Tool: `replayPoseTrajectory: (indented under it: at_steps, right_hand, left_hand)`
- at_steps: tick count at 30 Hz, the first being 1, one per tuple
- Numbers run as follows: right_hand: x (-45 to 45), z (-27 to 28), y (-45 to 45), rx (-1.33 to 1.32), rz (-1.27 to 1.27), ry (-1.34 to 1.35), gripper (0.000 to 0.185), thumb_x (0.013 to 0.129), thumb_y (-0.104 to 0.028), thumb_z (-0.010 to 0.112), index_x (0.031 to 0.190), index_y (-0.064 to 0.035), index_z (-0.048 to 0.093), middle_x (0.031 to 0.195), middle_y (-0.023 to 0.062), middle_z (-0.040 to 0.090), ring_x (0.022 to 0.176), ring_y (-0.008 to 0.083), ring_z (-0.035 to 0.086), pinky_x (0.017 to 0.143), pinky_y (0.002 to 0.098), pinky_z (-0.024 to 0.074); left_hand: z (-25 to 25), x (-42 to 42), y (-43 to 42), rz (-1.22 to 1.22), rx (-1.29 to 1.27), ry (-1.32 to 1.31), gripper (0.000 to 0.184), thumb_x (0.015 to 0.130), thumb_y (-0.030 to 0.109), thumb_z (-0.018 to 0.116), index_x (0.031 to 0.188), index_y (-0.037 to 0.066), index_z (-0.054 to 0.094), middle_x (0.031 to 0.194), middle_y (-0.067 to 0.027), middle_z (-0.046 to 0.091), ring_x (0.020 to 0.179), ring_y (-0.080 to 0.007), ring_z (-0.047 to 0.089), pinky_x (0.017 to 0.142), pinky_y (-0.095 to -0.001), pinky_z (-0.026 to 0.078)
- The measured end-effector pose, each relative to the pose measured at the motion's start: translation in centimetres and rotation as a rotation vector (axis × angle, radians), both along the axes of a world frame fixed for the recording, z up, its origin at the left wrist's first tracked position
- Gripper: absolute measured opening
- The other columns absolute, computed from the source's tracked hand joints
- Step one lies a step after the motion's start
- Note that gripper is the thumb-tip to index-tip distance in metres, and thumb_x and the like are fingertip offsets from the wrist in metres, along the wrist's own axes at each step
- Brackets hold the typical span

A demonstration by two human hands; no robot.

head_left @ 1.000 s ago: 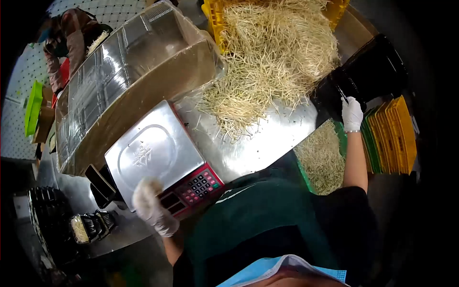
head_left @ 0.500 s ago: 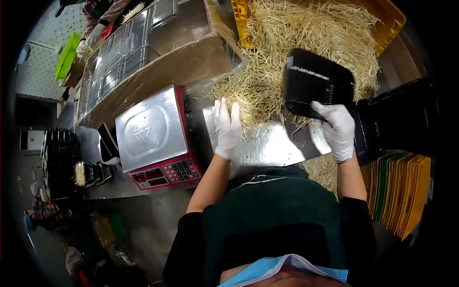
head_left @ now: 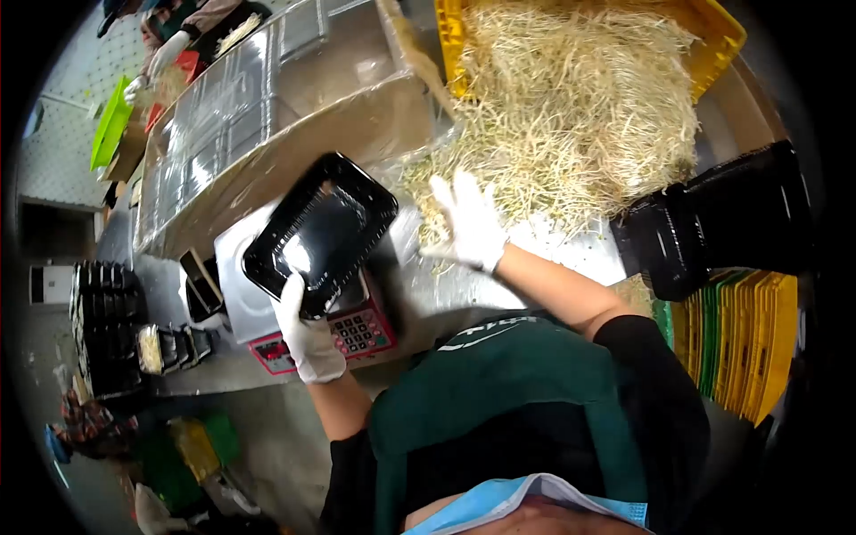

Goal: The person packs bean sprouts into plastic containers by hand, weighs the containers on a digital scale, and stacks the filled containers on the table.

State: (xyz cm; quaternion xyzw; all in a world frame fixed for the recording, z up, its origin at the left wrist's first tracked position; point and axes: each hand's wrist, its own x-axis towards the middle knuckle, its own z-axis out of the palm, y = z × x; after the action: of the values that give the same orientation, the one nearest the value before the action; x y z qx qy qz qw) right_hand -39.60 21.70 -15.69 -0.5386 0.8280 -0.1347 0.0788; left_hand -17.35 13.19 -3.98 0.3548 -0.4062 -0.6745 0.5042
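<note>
The left hand [head_left: 309,334] holds a black tray [head_left: 325,227], its long way running lower left to upper right, hiding some of the scale [head_left: 359,333]. The right hand [head_left: 473,223] is spread wide by the sprouts [head_left: 571,116].

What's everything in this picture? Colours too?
Tray: one, black, above scale
Scale: one, red and silver, on table
Sprouts: one heap, pale yellow, top
Table: one, silver, centre
Wrapped carton: one, brown, behind scale
Crate: one, yellow, by sprouts
Stacked trays: uncounted, black, far right
Dark stack: one, black, far left
Crate stack: uncounted, yellow and green, right
Bin: one, lime, upper left
Co-workers: two, mixed colours, left
Apron: one, green, bottom
Left hand: one, white-gloved, holding tray
Right hand: one, white-gloved, at sprouts
</note>
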Motion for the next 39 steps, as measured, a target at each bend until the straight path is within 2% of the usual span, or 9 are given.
replayPoseTrajectory:
  at_steps: [4, 8, 12, 18, 20, 24, 27, 33, 39]
  right_hand:
    - [-3.1, -1.1, -1.1, -0.084, -0.006, -0.044, 0.090, 0.076, -0.043, 0.073, 0.147, -0.0075, 0.031, 0.145, 0.0295, 0.037, 0.131, 0.0406, 0.042, 0.107, 0.0421, 0.0369]
    - [-11.7, 1.2, 0.8, -0.302, 0.166, -1.072, 0.046, 0.078, -0.011, 0.061, 0.123, -0.0039, 0.059, 0.117, 0.0099, 0.065, 0.106, 0.0191, 0.060, 0.093, 0.0323, 0.0489]
    - [-11.3, 11.3, 4.1, -0.379, 0.309, -1.265, 0.051, 0.076, -0.005, 0.061, 0.126, -0.0047, 0.059, 0.120, 0.0057, 0.063, 0.110, 0.0134, 0.057, 0.097, 0.0302, 0.0461]
    - [-11.7, 8.4, 2.3, -0.190, 0.725, -0.515, 0.078, 0.072, -0.034, 0.080, 0.139, -0.0083, 0.050, 0.132, 0.0158, 0.057, 0.121, 0.0303, 0.055, 0.105, 0.0398, 0.0401]
    - [-16.3, 9.4, 2.3, -0.280, 0.544, -0.315, 0.081, 0.070, -0.034, 0.081, 0.140, -0.0101, 0.048, 0.131, 0.0151, 0.058, 0.122, 0.0289, 0.055, 0.107, 0.0393, 0.0387]
    - [-24.6, 11.9, 2.3, 0.183, -0.187, 0.575, 0.118, 0.061, -0.050, 0.084, 0.153, -0.0135, 0.021, 0.156, 0.0229, 0.022, 0.141, 0.0400, 0.027, 0.114, 0.0491, 0.0264]
    - [-25.1, 9.3, 1.9, 0.481, -0.017, 0.668, 0.140, 0.049, -0.058, 0.087, 0.155, -0.0124, 0.009, 0.159, 0.0228, 0.007, 0.145, 0.0429, 0.013, 0.111, 0.0649, 0.0194]
    - [-30.5, 11.8, -2.3, 0.416, -0.211, 0.645, 0.072, 0.085, -0.039, 0.067, 0.146, -0.0164, 0.038, 0.159, 0.0088, 0.020, 0.144, 0.0385, 0.021, 0.109, 0.0639, 0.0288]
    - [-29.4, 10.5, -2.3, 0.510, -0.272, 0.590, 0.072, 0.082, -0.034, 0.071, 0.145, -0.0166, 0.040, 0.159, 0.0092, 0.019, 0.144, 0.0410, 0.019, 0.107, 0.0679, 0.0283]
  left_hand:
    - [-3.1, 0.4, 0.0, -0.127, 0.075, -0.055, 0.060, 0.087, 0.023, 0.060, 0.140, 0.003, 0.041, 0.130, -0.0135, 0.054, 0.117, -0.0260, 0.056, 0.098, -0.0373, 0.048]
    - [-2.7, -0.9, 0.6, -0.161, -0.108, -0.040, 0.066, 0.084, 0.023, 0.064, 0.142, 0.002, 0.039, 0.131, -0.0147, 0.054, 0.120, -0.0278, 0.054, 0.101, -0.0392, 0.046]
    - [-4.4, -5.5, 1.6, -0.375, 0.119, -0.147, 0.061, 0.084, 0.015, 0.064, 0.140, 0.004, 0.042, 0.125, -0.0109, 0.057, 0.111, -0.0229, 0.057, 0.098, -0.0353, 0.045]
    - [-10.4, -10.3, 1.3, -0.608, 0.390, -0.010, 0.051, 0.084, 0.008, 0.061, 0.133, 0.001, 0.051, 0.118, -0.0085, 0.063, 0.105, -0.0192, 0.060, 0.095, -0.0312, 0.047]
    - [-8.2, -8.9, 1.3, -0.509, 0.329, -0.132, 0.051, 0.086, 0.009, 0.060, 0.134, 0.000, 0.049, 0.119, -0.0095, 0.062, 0.107, -0.0195, 0.059, 0.095, -0.0323, 0.047]
    - [-6.2, -6.6, 1.3, -0.321, 0.247, -0.019, 0.053, 0.087, 0.014, 0.062, 0.136, 0.001, 0.047, 0.124, -0.0095, 0.059, 0.110, -0.0211, 0.058, 0.096, -0.0344, 0.046]
    - [-6.7, -5.2, 0.9, -0.260, 0.259, 0.000, 0.060, 0.086, 0.019, 0.063, 0.140, 0.002, 0.043, 0.127, -0.0102, 0.058, 0.114, -0.0236, 0.056, 0.098, -0.0367, 0.046]
    - [-5.7, -3.1, 1.1, -0.230, 0.353, 0.180, 0.053, 0.088, 0.031, 0.056, 0.131, 0.002, 0.053, 0.120, -0.0130, 0.064, 0.107, -0.0278, 0.062, 0.093, -0.0430, 0.051]
    - [-4.2, -5.0, 1.0, -0.002, 0.302, -0.035, 0.052, 0.087, 0.030, 0.062, 0.131, 0.004, 0.053, 0.120, -0.0110, 0.064, 0.107, -0.0264, 0.062, 0.093, -0.0410, 0.050]
